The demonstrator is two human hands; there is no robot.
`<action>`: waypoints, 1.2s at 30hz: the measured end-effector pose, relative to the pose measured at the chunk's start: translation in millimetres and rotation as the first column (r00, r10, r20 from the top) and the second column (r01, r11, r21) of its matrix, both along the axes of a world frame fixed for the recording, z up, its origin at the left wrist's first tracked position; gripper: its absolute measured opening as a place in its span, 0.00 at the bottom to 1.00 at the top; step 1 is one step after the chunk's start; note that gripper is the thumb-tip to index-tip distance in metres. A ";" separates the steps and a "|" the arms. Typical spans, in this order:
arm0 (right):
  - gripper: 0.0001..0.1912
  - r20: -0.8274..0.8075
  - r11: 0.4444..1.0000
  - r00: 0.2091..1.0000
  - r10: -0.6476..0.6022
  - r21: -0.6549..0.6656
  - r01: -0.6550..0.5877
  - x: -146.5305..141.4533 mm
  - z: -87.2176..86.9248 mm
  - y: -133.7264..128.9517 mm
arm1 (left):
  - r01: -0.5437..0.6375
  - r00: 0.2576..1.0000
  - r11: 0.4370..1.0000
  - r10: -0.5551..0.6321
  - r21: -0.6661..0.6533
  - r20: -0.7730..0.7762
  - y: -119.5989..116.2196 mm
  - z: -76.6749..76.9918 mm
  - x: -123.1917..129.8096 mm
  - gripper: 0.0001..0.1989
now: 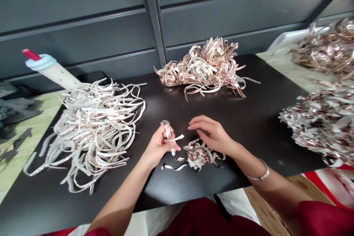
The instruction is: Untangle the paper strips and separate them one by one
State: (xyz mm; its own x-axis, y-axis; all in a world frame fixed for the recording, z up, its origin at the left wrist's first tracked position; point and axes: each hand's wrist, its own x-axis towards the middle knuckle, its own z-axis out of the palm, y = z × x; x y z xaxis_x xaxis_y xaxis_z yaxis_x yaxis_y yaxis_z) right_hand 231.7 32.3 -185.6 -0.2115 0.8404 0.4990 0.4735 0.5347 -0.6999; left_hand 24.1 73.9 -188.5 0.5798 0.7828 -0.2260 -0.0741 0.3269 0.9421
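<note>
metallic strips (168, 136) pinched in the left hand's grip (158, 148)

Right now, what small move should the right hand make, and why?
Probably pinch one strip from the small tangled heap of shiny rose-gold strips, since the open right hand is nearest it and the left hand already holds pale strips.

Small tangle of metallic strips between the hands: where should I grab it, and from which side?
Probably pinch the small tangle at its raised middle, from above, with the right hand, which is nearest. The strips arch up there, leaving finger room; the flat trailing strip lies low on the black tabletop.
</note>
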 end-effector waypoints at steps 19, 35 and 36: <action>0.06 0.041 0.988 0.994 0.103 -0.118 -0.097 -30.2 -7.2 -4.3 | 0.136 0.983 0.970 -0.107 0.203 -0.149 -13.8 -10.4 7.8 0.21; 0.17 -0.052 0.989 0.996 -0.072 -0.133 0.064 -19.8 -16.9 -4.5 | 0.051 0.998 0.998 -0.050 0.021 -0.049 -6.6 -3.8 1.5 0.23; 0.16 -0.054 0.990 0.996 -0.078 -0.126 0.071 -18.7 -15.3 -4.5 | 0.031 0.997 0.998 -0.028 0.046 -0.075 -5.8 -2.6 1.0 0.23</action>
